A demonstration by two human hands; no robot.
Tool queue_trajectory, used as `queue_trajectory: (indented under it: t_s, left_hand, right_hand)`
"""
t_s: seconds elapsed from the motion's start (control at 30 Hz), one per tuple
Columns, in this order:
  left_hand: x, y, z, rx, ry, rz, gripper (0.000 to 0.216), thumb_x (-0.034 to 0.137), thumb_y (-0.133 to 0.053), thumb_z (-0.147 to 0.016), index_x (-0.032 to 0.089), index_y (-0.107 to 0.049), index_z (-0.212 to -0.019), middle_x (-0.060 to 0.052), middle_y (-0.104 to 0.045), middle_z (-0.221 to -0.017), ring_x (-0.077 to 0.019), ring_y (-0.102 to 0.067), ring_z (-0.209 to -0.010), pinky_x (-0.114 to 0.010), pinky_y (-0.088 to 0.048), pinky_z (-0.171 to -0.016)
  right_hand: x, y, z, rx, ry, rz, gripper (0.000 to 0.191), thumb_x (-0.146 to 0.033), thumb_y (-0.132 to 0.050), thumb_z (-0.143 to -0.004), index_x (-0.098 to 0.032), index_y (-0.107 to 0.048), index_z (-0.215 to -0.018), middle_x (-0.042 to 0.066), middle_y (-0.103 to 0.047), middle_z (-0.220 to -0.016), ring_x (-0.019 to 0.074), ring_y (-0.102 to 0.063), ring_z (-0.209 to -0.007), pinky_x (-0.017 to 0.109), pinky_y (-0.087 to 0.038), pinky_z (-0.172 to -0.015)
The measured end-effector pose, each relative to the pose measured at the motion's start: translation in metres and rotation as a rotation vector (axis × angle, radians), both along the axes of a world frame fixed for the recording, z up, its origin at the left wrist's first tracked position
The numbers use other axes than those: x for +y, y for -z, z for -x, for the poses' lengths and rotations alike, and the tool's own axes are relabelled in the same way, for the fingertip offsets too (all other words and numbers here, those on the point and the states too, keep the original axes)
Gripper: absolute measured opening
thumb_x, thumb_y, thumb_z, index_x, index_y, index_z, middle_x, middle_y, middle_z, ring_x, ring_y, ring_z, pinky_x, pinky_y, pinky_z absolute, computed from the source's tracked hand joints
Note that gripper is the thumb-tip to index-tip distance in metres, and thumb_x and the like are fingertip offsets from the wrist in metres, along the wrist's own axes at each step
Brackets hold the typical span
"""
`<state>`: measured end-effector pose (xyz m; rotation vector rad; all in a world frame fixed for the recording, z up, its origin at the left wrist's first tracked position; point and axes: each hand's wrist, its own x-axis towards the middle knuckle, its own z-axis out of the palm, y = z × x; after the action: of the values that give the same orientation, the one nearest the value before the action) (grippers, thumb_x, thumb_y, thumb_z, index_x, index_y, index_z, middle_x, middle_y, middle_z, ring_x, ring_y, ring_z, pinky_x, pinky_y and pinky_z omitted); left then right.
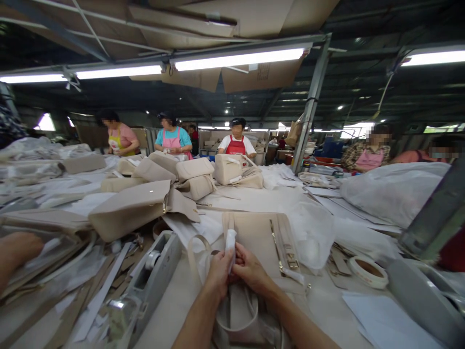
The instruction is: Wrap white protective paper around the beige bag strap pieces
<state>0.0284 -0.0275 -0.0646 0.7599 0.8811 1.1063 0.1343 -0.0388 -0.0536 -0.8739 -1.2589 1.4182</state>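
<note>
Both hands meet low centre over a beige bag [261, 237] lying flat on the table [189, 291]. Left hand [219, 271] and right hand [250, 271] pinch closed around a white paper-wrapped strap [230, 245], probably the bag's handle; view is soft here. Step looks like wrapping the handle. Next move needs tape: dispenser [152, 276] just left, tape roll [366, 271] right. Farther off, stacked bags [196, 172], seated workers.
</note>
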Motion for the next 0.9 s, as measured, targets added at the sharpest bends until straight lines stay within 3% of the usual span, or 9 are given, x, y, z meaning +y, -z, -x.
queue_trajectory:
  t_s: [0.1,0.2,0.3,0.4,0.5,0.6,0.7,0.9]
  left_hand:
    - [-0.003,0.001,-0.002,0.059,-0.065,-0.055,0.04,0.049,-0.071,-0.067,0.014,-0.059,-0.08,0.002,-0.06,-0.057,-0.0088,-0.052,-0.047,-0.018,-0.041,-0.042]
    - [-0.004,0.0,-0.004,0.112,-0.082,-0.094,0.037,0.05,-0.068,-0.071,0.016,-0.056,-0.079,0.006,-0.055,-0.049,-0.0071,-0.044,-0.036,-0.017,-0.03,-0.033]
    - [-0.003,-0.002,-0.004,0.15,-0.081,-0.129,0.037,0.051,-0.068,-0.073,0.017,-0.054,-0.074,0.007,-0.05,-0.043,-0.0059,-0.038,-0.03,-0.016,-0.021,-0.029]
    - [-0.003,-0.004,-0.003,0.143,-0.07,-0.132,0.036,0.048,-0.071,-0.073,0.017,-0.053,-0.072,0.009,-0.047,-0.04,-0.0046,-0.035,-0.028,-0.014,-0.017,-0.028]
    - [-0.011,-0.008,0.002,0.062,-0.013,-0.076,0.024,0.033,-0.072,-0.075,0.014,-0.057,-0.076,0.005,-0.055,-0.048,-0.0044,-0.043,-0.033,-0.013,-0.029,-0.031]
    - [-0.023,-0.015,0.01,-0.06,0.078,0.024,0.01,0.017,-0.06,-0.083,0.008,-0.062,-0.088,-0.005,-0.068,-0.071,-0.0086,-0.064,-0.057,-0.018,-0.055,-0.059]
    - [-0.031,-0.021,0.015,-0.131,0.127,0.106,0.016,0.009,-0.05,-0.087,0.003,-0.063,-0.094,-0.014,-0.072,-0.086,-0.014,-0.071,-0.075,-0.025,-0.058,-0.078]
    - [-0.031,-0.022,0.007,-0.066,0.0,0.198,0.008,0.004,-0.052,-0.086,0.006,-0.06,-0.087,-0.01,-0.071,-0.068,-0.0138,-0.068,-0.056,-0.02,-0.057,-0.054]
  right_hand:
    - [0.001,-0.001,0.003,0.072,-0.012,0.059,0.043,-0.015,-0.069,-0.055,-0.019,-0.059,-0.097,-0.003,-0.064,-0.074,0.0129,-0.058,-0.065,0.021,-0.045,-0.056]
    - [0.005,-0.005,-0.001,0.097,-0.095,0.169,0.029,-0.037,-0.068,-0.065,-0.018,-0.057,-0.083,-0.005,-0.053,-0.056,0.0117,-0.05,-0.048,0.024,-0.042,-0.045]
    - [0.016,-0.002,-0.001,0.098,-0.026,0.222,0.037,-0.053,-0.065,-0.07,-0.018,-0.052,-0.073,-0.007,-0.047,-0.048,0.0097,-0.045,-0.04,0.023,-0.04,-0.041]
    - [0.027,0.005,0.004,0.083,0.045,0.253,0.038,-0.048,-0.073,-0.063,-0.019,-0.05,-0.071,-0.009,-0.047,-0.043,0.0083,-0.041,-0.034,0.021,-0.035,-0.036]
    - [0.031,0.009,0.007,0.064,0.092,0.271,0.037,-0.045,-0.074,-0.06,-0.02,-0.05,-0.071,-0.009,-0.047,-0.041,0.0092,-0.04,-0.031,0.021,-0.03,-0.033]
    - [0.028,0.008,0.005,0.058,0.154,0.258,0.038,-0.043,-0.076,-0.056,-0.018,-0.052,-0.071,-0.007,-0.054,-0.049,0.0083,-0.046,-0.038,0.02,-0.033,-0.037]
    - [0.027,0.007,0.003,0.05,0.187,0.229,0.04,-0.046,-0.074,-0.053,-0.018,-0.053,-0.071,-0.004,-0.058,-0.057,0.01,-0.053,-0.048,0.022,-0.041,-0.046]
    - [0.022,-0.001,0.013,-0.105,0.242,0.142,0.034,-0.05,-0.065,-0.06,-0.019,-0.055,-0.069,-0.004,-0.054,-0.055,0.0124,-0.051,-0.05,0.025,-0.042,-0.049]
